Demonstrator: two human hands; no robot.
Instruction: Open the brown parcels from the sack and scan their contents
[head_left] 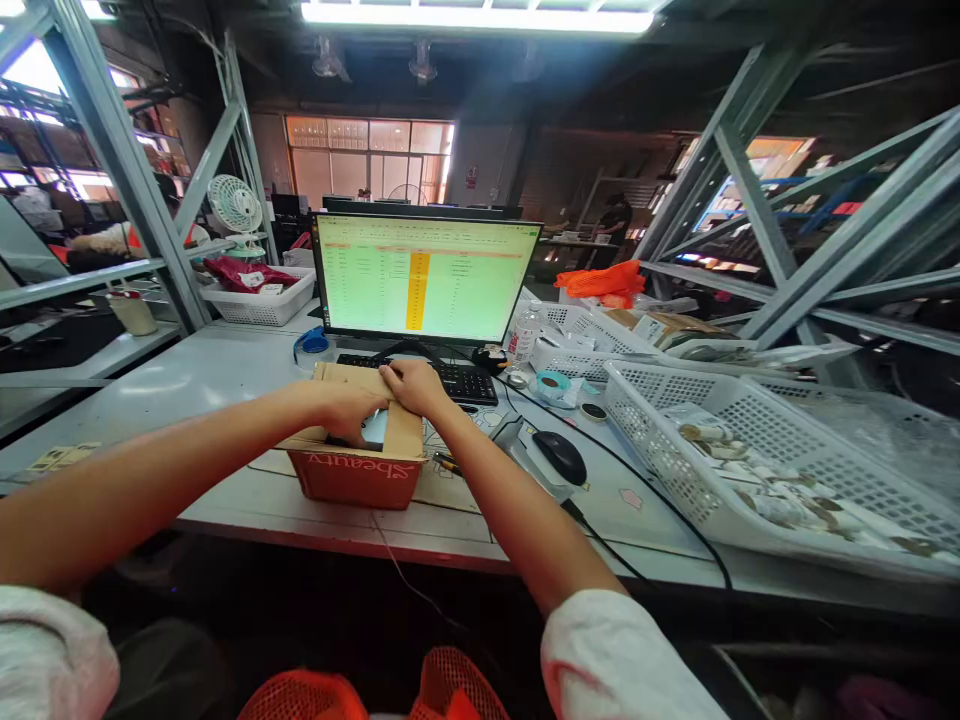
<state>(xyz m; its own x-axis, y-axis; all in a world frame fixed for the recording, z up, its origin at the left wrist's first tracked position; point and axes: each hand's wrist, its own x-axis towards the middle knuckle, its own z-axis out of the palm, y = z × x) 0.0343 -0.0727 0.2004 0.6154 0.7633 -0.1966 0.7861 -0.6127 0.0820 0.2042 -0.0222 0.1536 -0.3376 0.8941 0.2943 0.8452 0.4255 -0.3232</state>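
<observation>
An opened red cardboard box (358,482) with white lettering stands at the table's front edge, its brown flaps spread. My left hand (346,410) reaches down into it, fingers bent beside a pale, flat-looking item (375,428) that shows in the opening. The box wall and the hand itself hide part of those fingers, so whether they grip that item is unclear. On the far right side of the box, my right hand (412,386) is closed over the raised flap.
Behind the box are a keyboard (469,384) and a lit monitor (427,280). A black mouse (559,457) and its cable lie to the right, before white baskets (660,450) holding small packed items. A blue tape roll (311,340) sits left of the keyboard.
</observation>
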